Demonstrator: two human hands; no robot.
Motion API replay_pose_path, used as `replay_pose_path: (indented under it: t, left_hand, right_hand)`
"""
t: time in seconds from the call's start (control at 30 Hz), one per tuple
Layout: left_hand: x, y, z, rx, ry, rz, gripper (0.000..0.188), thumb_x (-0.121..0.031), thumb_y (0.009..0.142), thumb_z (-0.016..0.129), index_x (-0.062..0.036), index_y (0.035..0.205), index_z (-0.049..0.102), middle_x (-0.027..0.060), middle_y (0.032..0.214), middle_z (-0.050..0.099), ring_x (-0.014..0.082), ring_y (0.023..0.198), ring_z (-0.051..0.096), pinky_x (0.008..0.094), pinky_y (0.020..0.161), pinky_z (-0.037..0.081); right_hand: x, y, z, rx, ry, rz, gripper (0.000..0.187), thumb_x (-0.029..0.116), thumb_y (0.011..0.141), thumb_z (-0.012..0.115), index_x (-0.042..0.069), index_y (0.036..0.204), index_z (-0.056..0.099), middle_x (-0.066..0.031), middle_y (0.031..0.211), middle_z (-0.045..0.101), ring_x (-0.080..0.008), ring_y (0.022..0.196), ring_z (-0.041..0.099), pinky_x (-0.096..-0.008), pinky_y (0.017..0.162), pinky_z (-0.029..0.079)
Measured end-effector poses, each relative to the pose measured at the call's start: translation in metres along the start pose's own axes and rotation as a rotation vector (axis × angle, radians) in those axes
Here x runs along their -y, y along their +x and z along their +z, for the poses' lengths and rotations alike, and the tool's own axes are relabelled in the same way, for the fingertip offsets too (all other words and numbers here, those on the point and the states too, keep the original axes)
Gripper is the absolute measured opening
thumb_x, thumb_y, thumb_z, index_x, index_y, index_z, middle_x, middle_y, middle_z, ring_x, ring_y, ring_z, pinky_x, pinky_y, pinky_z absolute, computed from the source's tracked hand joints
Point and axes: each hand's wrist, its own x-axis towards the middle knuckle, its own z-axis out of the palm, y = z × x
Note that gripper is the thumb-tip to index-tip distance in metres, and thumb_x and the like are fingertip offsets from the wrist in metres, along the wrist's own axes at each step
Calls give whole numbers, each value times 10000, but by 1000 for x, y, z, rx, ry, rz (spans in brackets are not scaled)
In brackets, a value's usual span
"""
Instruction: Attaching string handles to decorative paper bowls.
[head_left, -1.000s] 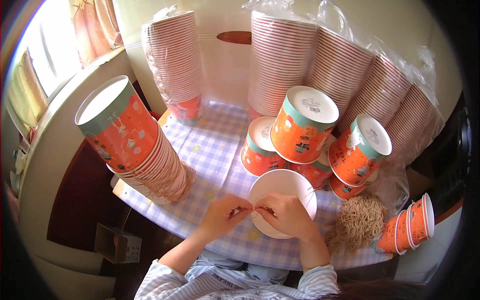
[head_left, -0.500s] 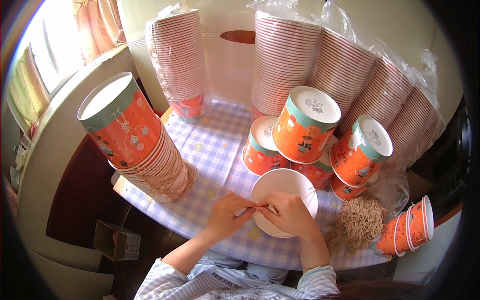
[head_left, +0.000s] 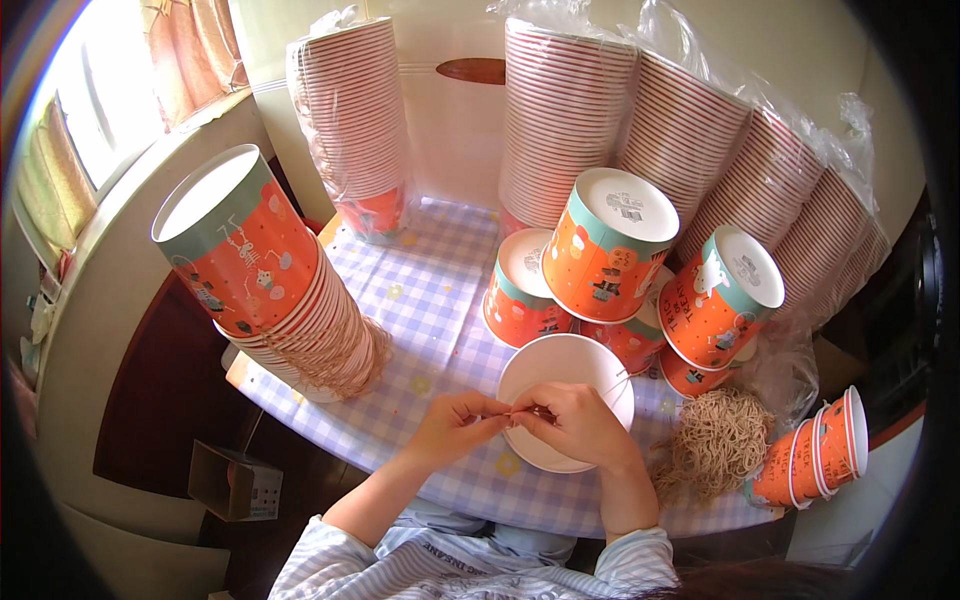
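My left hand (head_left: 448,430) and my right hand (head_left: 575,422) meet fingertip to fingertip over the left rim of an open paper bucket (head_left: 575,357), white inside. Thumb and forefinger are pinched together on each hand. What lies between them is too small to make out. A thin strand (head_left: 621,384) crosses the bucket's right rim. To the right of the bucket lies a tangled heap of beige string (head_left: 722,428).
Upturned orange and green buckets (head_left: 610,245) are piled behind the hands. Plastic-wrapped bucket stacks (head_left: 570,120) stand farther back. At left leans a tall stack (head_left: 250,240) with string over its lower rims. Nested buckets (head_left: 812,455) lie at the right edge of the checked tablecloth (head_left: 430,270).
My right-hand fingers have curled and turned slightly at the pinch. My left hand stays nearly in place, and the whole view has shifted a little.
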Motion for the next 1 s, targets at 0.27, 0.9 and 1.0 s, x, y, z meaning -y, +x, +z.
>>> replay_pose_path:
  t: [0.27,0.9,1.0]
  left_hand:
    - [-8,1,2,44,-117,-67,147,-93,809,636,-13,931,655,8,807,636,31,709,539,165,596,420]
    - [-10,6,-4,141,-291,-125,125,-30,798,614,27,909,621,101,870,644,141,827,615,246,761,482]
    - [-15,5,-5,128,-282,-145,128,-40,797,618,25,907,623,100,871,645,140,819,615,243,757,481]
  right_hand:
    - [-2,1,1,-6,13,-11,122,109,753,653,16,827,624,-96,729,627,-184,643,626,-277,576,495]
    - [-7,0,-14,2,-121,-254,151,-3,644,659,87,766,651,-30,792,610,-201,709,596,-300,615,488]
    - [-9,2,-12,2,-168,-342,148,31,636,686,103,762,657,-6,788,615,-182,708,596,-296,608,488]
